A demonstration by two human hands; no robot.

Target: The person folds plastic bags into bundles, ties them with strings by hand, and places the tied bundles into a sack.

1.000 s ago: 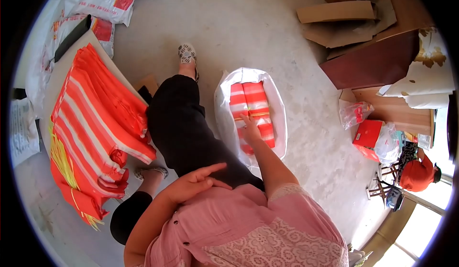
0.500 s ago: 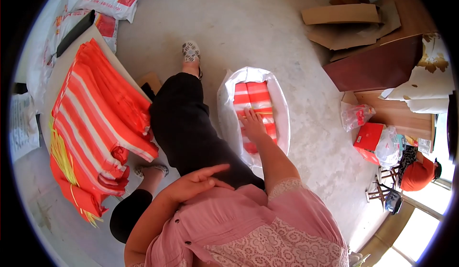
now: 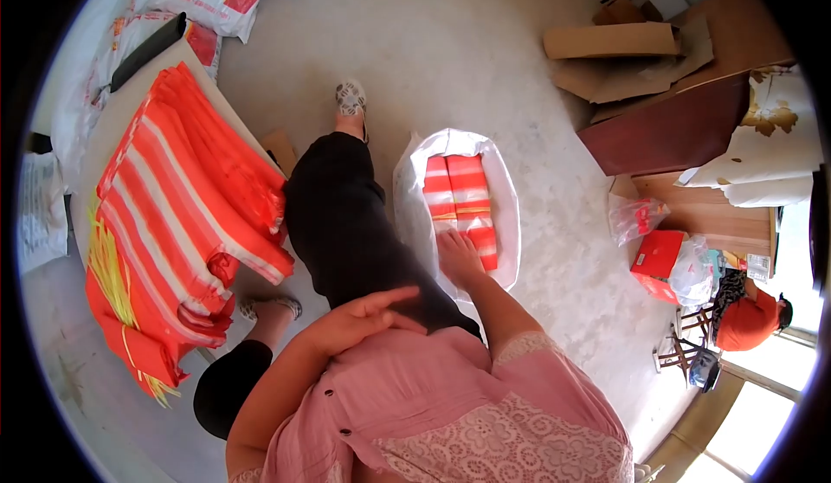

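My right hand (image 3: 460,256) reaches down into a white sack (image 3: 505,167), its fingers stretched over folded red-and-white striped bundles (image 3: 468,177) packed inside. A thin yellowish band crosses the bundles. The fingertips rest at the near part of the bundles and grip nothing that I can see. Close to my belly, my left hand (image 3: 368,320) holds nothing, with its index finger extended and the others partly bent. Left of my legs lies a large stack of red-and-white striped plastic bags (image 3: 164,197), with yellow ties (image 3: 111,267) along its left side.
White printed sacks (image 3: 203,3) lie at the upper left. On the right are an open cardboard box (image 3: 615,43), a dark red cabinet (image 3: 666,128), a red box (image 3: 660,254) and plastic bags. A person in red (image 3: 746,318) sits farther right, near folding stools (image 3: 679,353).
My right hand has drawn back toward me over the bundles, uncovering more of their middle. My left hand stays near my belly. The whole view has shifted slightly.
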